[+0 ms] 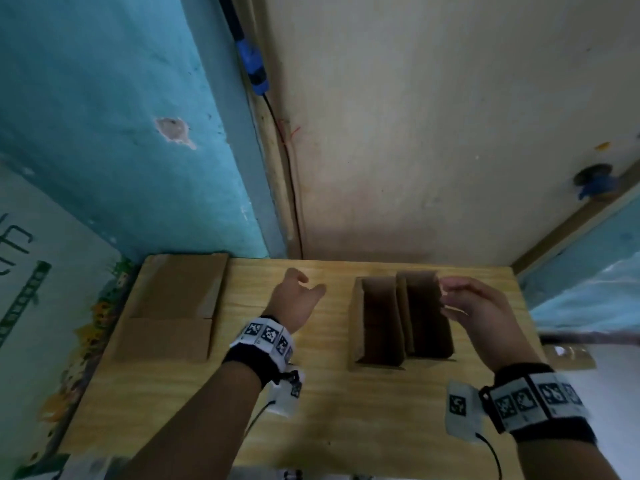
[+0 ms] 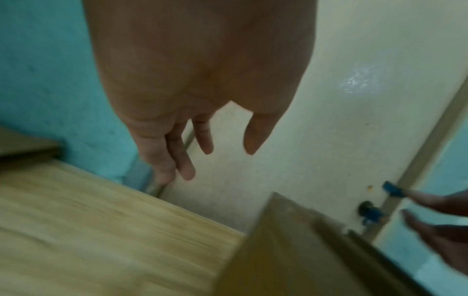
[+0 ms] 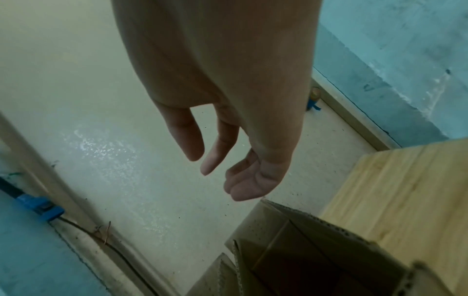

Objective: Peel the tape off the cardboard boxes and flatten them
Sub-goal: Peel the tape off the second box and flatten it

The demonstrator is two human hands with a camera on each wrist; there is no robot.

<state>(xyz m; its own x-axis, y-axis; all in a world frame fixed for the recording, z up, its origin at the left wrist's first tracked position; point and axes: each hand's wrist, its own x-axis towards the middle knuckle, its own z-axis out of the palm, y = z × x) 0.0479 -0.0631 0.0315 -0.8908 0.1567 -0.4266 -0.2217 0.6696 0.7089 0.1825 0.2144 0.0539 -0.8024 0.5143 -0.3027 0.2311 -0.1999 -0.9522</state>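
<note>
Two open cardboard boxes stand side by side on the wooden table [image 1: 339,427], the left box [image 1: 375,323] and the right box [image 1: 427,317], both with dark insides. A flattened cardboard box [image 1: 173,306] lies at the table's left. My left hand [image 1: 301,292] hovers between the flat cardboard and the left box, fingers relaxed, holding nothing [image 2: 200,140]. My right hand [image 1: 464,303] hangs over the right box's far right edge with loosely curled fingers, empty in the right wrist view [image 3: 222,160]. The right box [image 3: 316,250] sits just below it.
A teal wall [image 1: 104,116] stands to the left and a pale floor [image 1: 433,133] lies beyond the table's far edge. A black cable with a blue fitting [image 1: 254,71] runs along the wall. A blue object [image 1: 595,185] sits by the right skirting.
</note>
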